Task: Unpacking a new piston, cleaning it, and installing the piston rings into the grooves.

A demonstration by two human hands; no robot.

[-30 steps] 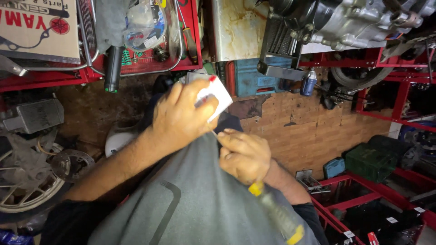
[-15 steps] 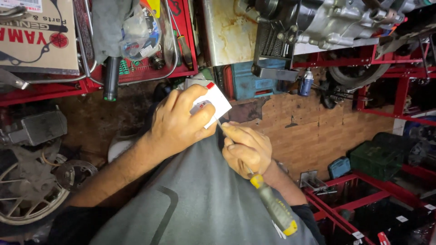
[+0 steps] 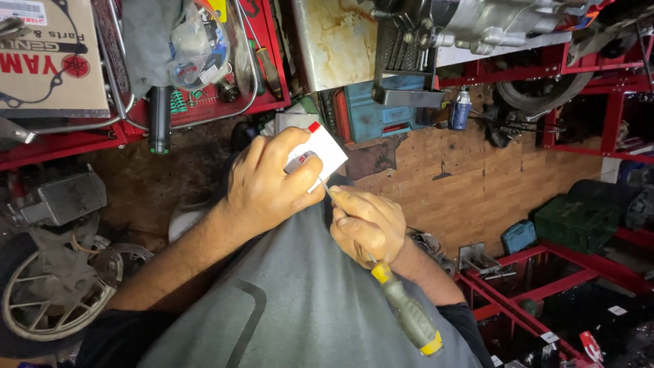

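My left hand [image 3: 269, 182] grips a small white box with a red corner [image 3: 320, 153], held up over my grey shirt. My right hand [image 3: 368, 225] is closed around a screwdriver [image 3: 402, 310] with a grey and yellow handle. The handle sticks out below the fist toward the lower right. Its thin metal tip reaches up to the lower edge of the box. The two hands are almost touching.
A wheel with a brake disc [image 3: 54, 293] lies at lower left. Red metal shelving [image 3: 531, 279] runs along the right. A red tray with parts and bags [image 3: 204, 75] sits at top left, a blue case [image 3: 381, 112] and an engine [image 3: 490, 27] at top centre.
The camera view has shifted a little. Both hands stay together on the box, and the screwdriver handle has swung slightly lower right.
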